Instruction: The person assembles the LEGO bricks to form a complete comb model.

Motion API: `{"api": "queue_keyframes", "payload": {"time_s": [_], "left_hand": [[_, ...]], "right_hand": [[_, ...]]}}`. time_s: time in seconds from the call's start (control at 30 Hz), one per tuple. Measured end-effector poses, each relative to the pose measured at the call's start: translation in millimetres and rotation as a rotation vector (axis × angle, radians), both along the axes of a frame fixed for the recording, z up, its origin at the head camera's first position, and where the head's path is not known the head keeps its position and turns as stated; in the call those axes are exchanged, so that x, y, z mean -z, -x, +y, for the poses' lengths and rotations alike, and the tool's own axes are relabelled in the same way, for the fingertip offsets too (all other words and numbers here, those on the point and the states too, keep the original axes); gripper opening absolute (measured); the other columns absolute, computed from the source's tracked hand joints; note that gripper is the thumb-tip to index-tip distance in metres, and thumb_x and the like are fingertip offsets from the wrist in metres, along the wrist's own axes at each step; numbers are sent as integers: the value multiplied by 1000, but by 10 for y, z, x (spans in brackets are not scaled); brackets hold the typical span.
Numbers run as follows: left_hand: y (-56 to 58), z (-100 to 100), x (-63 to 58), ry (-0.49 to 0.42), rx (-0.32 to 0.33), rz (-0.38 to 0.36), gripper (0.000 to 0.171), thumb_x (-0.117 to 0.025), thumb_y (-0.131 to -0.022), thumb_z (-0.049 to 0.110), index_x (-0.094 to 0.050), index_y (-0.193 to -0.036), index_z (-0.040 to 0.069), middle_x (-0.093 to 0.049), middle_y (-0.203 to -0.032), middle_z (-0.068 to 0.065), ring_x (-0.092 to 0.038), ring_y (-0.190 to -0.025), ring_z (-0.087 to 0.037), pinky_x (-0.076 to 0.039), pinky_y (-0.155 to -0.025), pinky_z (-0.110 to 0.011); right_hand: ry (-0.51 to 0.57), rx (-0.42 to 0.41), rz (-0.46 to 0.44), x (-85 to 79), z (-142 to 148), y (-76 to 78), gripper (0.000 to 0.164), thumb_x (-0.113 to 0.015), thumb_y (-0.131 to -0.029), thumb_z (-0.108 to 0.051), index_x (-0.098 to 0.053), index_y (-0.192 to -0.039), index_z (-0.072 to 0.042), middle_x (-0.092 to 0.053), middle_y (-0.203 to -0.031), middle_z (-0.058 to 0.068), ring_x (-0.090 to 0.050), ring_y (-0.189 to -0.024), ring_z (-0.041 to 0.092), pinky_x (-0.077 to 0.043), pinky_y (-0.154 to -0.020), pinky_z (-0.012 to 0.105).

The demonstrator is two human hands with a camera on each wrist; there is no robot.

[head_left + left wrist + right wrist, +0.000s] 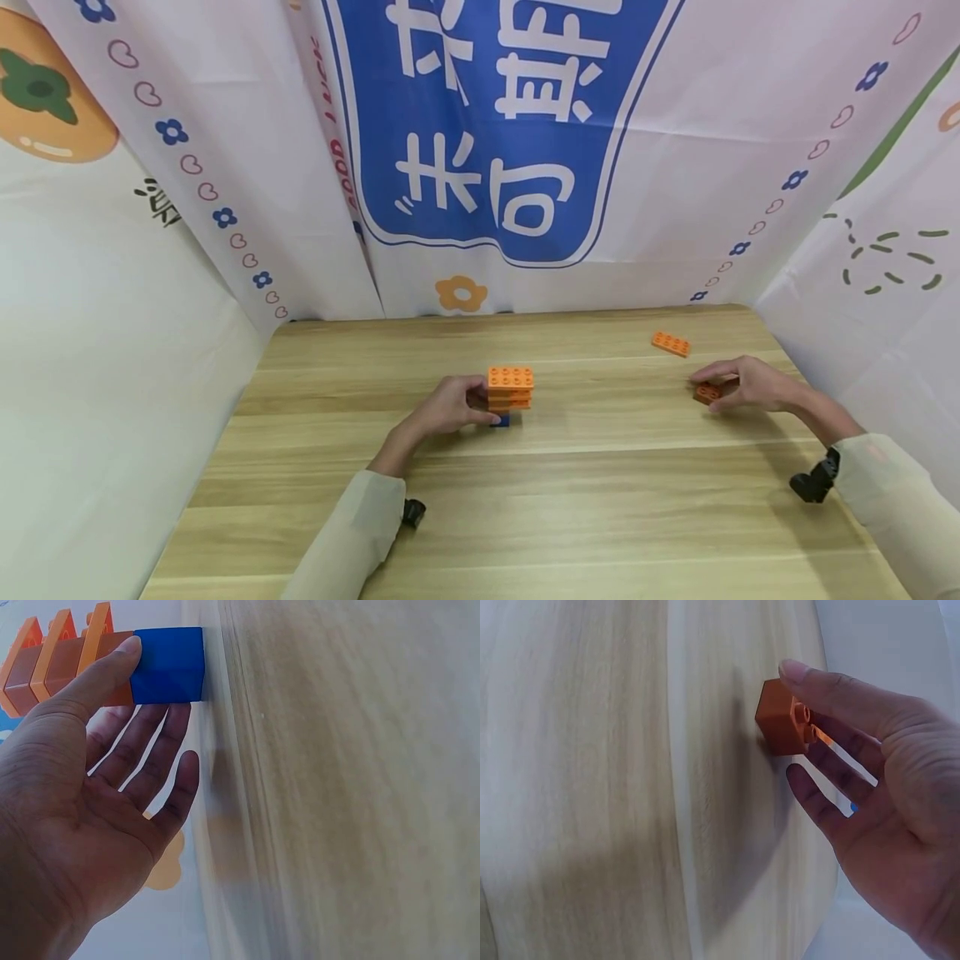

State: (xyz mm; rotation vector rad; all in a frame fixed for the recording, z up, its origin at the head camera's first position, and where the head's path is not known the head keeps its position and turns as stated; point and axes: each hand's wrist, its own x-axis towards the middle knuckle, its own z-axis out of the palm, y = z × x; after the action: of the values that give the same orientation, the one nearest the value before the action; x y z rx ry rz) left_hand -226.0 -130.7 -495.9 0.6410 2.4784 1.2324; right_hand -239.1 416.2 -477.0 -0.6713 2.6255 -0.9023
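Note:
My left hand (450, 406) grips a stack of toy building bricks (511, 388) at its left side. In the left wrist view, the stack has a blue brick (169, 666) at its base, with brown-orange bricks and thin orange plates (56, 649) alternating above. The left thumb lies across the lower brown-orange brick, its tip at the blue brick's edge. On the right, my right hand (753, 385) holds a small brown-orange brick (781, 718) between thumb and fingers, low over the tabletop. Its studs face the palm; the fingertips behind it are partly hidden.
A flat orange plate brick (671, 343) with several studs lies on the wooden table (585, 500), beyond the right hand. Printed cloth (600, 283) hangs behind the table's back edge and along both sides.

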Motion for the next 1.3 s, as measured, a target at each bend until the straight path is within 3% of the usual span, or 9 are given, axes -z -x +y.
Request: {"api": "queue_keyframes", "payload": {"time_s": [0.2, 0.47, 0.73, 1.03, 1.3], "left_hand": [[11, 1, 3, 7, 0, 3, 37, -90, -86, 14, -72, -117, 8, -74, -108, -1, -68, -96, -14, -59, -88, -33], [-10, 2, -17, 15, -12, -2, 36, -90, -86, 15, -71, -117, 8, -74, -108, 0, -67, -96, -14, -58, -89, -32], [-18, -3, -27, -1, -2, -7, 37, -90, -87, 14, -71, -118, 7, -74, -108, -1, -68, -96, -14, -59, -88, -32], [-4, -22, 17, -16, 33, 23, 34, -89, -88, 16, -72, -115, 7, -74, -108, -1, -69, -94, -12, -59, -85, -30], [-21, -22, 0, -6, 33, 27, 34, -89, -88, 16, -72, -115, 7, -74, -105, -1, -68, -92, -12, -59, -84, -30]], "right_hand": [[-22, 19, -9, 13, 28, -32, 56, -94, -80, -24, -74, -131, -7, -68, -138, 22, -63, -124, 20, -50, -101, 26], [33, 30, -77, 34, 14, -31, 55, -92, -82, -17, -72, -131, -1, -64, -138, 29, -65, -117, 20, -59, -90, 29], [10, 27, -7, 60, -44, -40, 44, -92, -82, -10, -77, -122, -2, -70, -129, 26, -62, -112, 1, -60, -88, 29], [33, 17, 19, 75, -55, -41, 41, -89, -84, -5, -76, -122, 1, -71, -125, 25, -69, -108, 15, -61, -80, 24], [58, 7, 51, 39, -92, -40, 40, -89, -84, -4, -76, -121, 2, -72, -121, 24, -72, -104, 18, -61, -80, 22]]}}
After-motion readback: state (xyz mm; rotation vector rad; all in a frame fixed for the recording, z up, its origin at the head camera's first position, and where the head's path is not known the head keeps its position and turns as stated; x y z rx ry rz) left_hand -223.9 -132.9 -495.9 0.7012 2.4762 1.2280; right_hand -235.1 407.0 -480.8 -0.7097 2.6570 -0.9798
